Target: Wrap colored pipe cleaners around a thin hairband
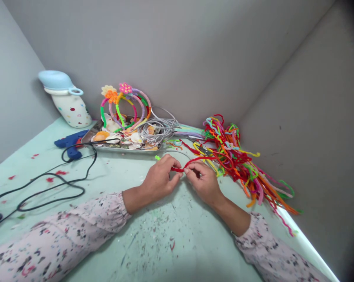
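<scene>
My left hand [159, 178] and my right hand [204, 181] meet at the middle of the pale green table [153, 243]. Both pinch a red pipe cleaner [178, 169] wound on a thin grey metal headband [179, 153] that arcs behind my fingers. The red strand runs up and right from my right hand toward a tangled heap of coloured pipe cleaners [238, 156]. A short bright green bit [157, 158] lies just above my left hand.
A metal tray [120, 148] at the back holds shells, bare grey headbands [157, 129] and wrapped colourful headbands [125, 105]. A blue glue gun [70, 141] with a black cord [56, 184] lies left. A white-and-blue bottle [66, 100] leans in the corner. Grey walls close in.
</scene>
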The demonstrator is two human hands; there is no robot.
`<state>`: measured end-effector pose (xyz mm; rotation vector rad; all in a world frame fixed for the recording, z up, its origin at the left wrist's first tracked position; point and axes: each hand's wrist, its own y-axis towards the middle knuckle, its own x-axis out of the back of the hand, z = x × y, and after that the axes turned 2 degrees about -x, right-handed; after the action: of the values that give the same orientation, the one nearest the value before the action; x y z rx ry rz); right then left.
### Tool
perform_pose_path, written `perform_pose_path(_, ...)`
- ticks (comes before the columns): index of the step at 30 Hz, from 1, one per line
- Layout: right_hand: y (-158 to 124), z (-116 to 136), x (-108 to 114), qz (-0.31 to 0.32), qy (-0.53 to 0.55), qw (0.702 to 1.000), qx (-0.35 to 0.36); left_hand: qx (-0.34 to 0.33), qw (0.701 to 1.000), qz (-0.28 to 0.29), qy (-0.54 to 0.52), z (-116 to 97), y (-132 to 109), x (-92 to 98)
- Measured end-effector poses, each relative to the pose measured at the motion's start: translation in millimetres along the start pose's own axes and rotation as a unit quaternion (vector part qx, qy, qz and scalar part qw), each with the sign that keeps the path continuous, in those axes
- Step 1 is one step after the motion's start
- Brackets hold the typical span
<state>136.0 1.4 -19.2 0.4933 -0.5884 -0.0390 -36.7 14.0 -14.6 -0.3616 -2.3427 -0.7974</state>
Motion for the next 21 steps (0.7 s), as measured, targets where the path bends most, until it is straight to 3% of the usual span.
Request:
perform_pose_path(9,-0.9,-1.2,0.2,-0.007,0.027,0.998,-0.048,-0.004,1.0,-0.012,-0.009,-1.3,1.2,3.3)
perform_pose_path(21,3.2,-5.8,1.0,0.01,0.03,0.998,-0.053,-0.019,0.999,0.024,-0.011,1.6,-0.1,0.7)
